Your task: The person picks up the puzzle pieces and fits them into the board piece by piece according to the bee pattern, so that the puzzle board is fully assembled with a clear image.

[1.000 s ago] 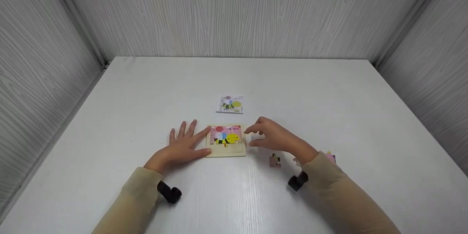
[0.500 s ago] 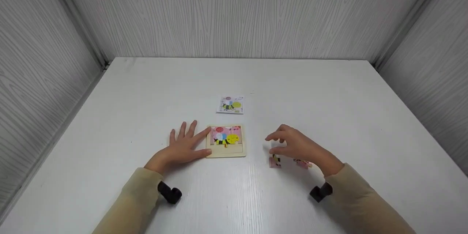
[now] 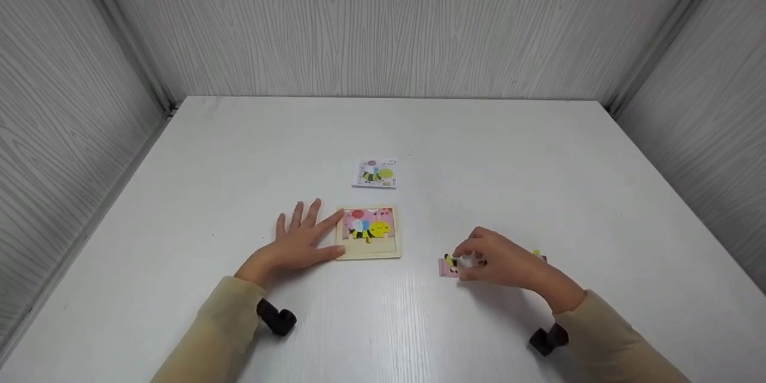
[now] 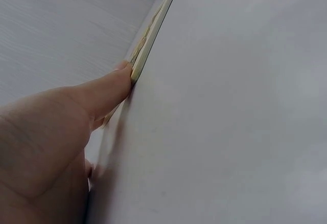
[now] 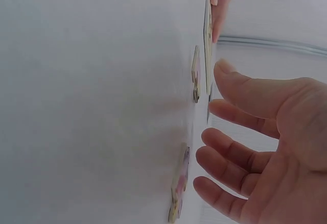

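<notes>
My left hand (image 3: 296,245) lies with fingers spread at the left side of a wooden puzzle tray (image 3: 368,249), index finger and thumb touching its edge. In the left wrist view the thumb (image 4: 110,89) presses against the tray's corner. Bee-picture pieces (image 3: 368,224) fill the tray's upper part; bare wood shows below. My right hand (image 3: 499,260) hovers low over loose pieces on the right, thumb and fingers apart. Its fingertips are right beside a pink puzzle piece (image 3: 447,266). Another piece (image 5: 180,183) lies below the fingers in the right wrist view.
A small bee picture card (image 3: 375,174) lies behind the tray. Part of a loose piece (image 3: 540,255) shows behind the right wrist. Pale wood-grain walls stand at the back (image 3: 383,24) and both sides of the white table (image 3: 371,323).
My right hand has moved from the tray's right edge rightward and toward me, down over the loose pieces. My left hand stays at the tray.
</notes>
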`<state>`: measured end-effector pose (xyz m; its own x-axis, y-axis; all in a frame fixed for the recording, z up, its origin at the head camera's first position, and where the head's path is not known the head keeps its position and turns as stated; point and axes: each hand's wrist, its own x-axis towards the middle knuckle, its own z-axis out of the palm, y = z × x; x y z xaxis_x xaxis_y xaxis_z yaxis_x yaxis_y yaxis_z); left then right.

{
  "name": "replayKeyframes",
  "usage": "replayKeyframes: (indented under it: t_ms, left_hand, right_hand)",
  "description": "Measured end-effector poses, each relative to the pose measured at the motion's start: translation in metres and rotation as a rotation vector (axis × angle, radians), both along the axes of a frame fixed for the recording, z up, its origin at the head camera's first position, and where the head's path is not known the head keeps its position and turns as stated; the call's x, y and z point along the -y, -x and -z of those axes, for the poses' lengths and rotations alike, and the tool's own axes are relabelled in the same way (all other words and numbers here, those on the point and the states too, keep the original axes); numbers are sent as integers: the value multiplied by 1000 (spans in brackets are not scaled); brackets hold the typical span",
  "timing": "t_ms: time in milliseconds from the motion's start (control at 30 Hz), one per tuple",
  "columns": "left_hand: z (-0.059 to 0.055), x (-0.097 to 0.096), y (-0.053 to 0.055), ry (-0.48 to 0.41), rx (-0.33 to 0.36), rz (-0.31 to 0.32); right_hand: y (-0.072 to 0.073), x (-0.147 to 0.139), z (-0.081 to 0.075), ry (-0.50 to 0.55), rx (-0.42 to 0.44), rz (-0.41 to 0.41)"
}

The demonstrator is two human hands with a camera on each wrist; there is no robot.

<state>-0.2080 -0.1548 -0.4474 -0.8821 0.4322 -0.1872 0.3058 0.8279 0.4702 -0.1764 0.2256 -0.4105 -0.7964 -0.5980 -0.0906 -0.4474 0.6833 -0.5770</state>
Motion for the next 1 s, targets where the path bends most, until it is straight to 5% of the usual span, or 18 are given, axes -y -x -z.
replayKeyframes:
  t_ms: [567,1000]
  left_hand:
    - [0,0,-1,-7,-14,12]
    - [-1,2,0,-10,1,14]
  right_hand:
    - [-2,11,4,-73,-147,-14]
    - [0,17,4,-64,-86,-18]
